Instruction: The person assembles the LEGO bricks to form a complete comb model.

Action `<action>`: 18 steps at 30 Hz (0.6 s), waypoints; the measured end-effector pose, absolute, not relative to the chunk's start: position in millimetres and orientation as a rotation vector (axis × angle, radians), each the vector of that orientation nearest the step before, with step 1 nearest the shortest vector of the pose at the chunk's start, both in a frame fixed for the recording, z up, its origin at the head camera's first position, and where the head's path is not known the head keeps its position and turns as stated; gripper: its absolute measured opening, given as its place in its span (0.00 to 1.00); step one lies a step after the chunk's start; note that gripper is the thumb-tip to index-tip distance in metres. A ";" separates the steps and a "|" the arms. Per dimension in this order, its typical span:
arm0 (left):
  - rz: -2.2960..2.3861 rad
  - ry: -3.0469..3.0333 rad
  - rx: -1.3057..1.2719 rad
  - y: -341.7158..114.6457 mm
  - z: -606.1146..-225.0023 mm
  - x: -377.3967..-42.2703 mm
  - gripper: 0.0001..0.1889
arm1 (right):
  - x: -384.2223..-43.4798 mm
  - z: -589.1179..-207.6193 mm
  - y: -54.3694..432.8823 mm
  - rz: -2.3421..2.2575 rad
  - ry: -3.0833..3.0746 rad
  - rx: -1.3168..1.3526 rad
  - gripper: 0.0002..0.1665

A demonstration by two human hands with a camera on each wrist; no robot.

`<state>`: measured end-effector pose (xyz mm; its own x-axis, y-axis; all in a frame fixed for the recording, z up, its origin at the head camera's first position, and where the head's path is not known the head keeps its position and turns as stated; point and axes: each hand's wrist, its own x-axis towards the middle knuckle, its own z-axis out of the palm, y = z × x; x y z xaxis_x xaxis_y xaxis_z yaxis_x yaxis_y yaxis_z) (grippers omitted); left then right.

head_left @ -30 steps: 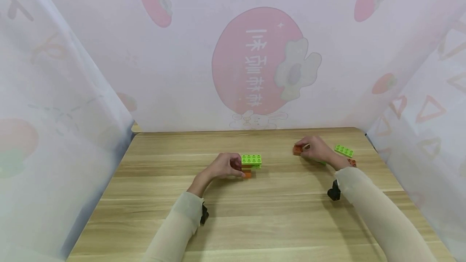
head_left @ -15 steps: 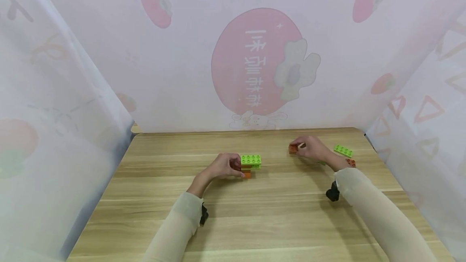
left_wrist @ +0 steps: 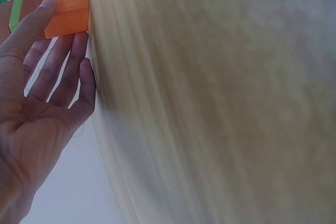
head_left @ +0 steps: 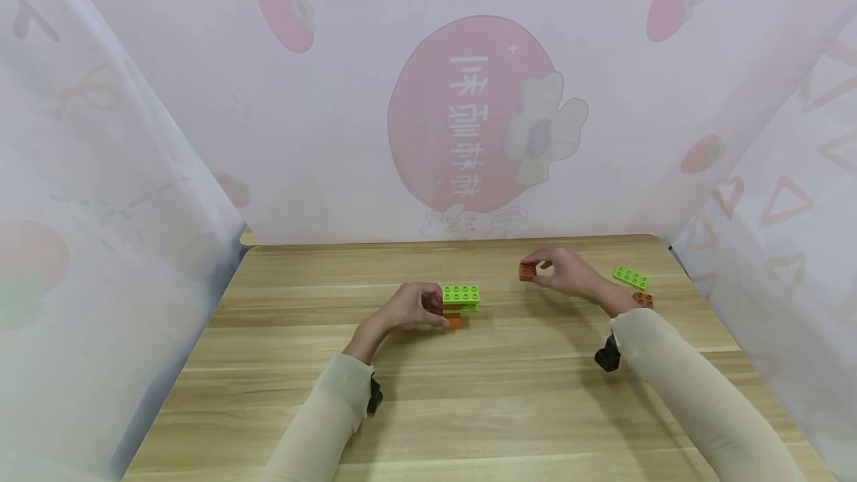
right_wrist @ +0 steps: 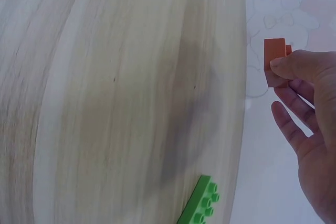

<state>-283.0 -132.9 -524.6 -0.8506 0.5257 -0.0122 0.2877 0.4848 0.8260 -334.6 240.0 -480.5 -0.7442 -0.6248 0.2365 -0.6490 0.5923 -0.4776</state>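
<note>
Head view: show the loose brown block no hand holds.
The brown block beside the right sleeve; the other loose block is pinched by the right hand.

Wood-grain tabletop (head_left: 482,407), white backdrop (head_left: 335,147) behind it; large pink round print (head_left: 428,110), pale flower (head_left: 550,125) overlapping its edge

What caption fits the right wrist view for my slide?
Right grip pinching an orange brick, with a green studded brick lying on the wooden table.
</note>
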 end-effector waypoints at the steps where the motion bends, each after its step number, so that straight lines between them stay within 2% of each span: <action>1: 1.295 2.472 0.693 -132.9 -524.4 -283.1 0.15 | -333.8 -479.4 238.7 0.859 -2.761 1.107 0.23; 18: 1.259 2.503 0.680 -131.4 -522.9 -283.0 0.14 | -323.5 -459.8 216.2 0.818 -2.675 1.174 0.22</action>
<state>-283.0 -131.4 -522.9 -0.8574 0.5144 -0.0189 0.2914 0.5154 0.8059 -323.5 216.2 -459.8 -0.6956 -0.6514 0.3031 -0.7095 0.5562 -0.4328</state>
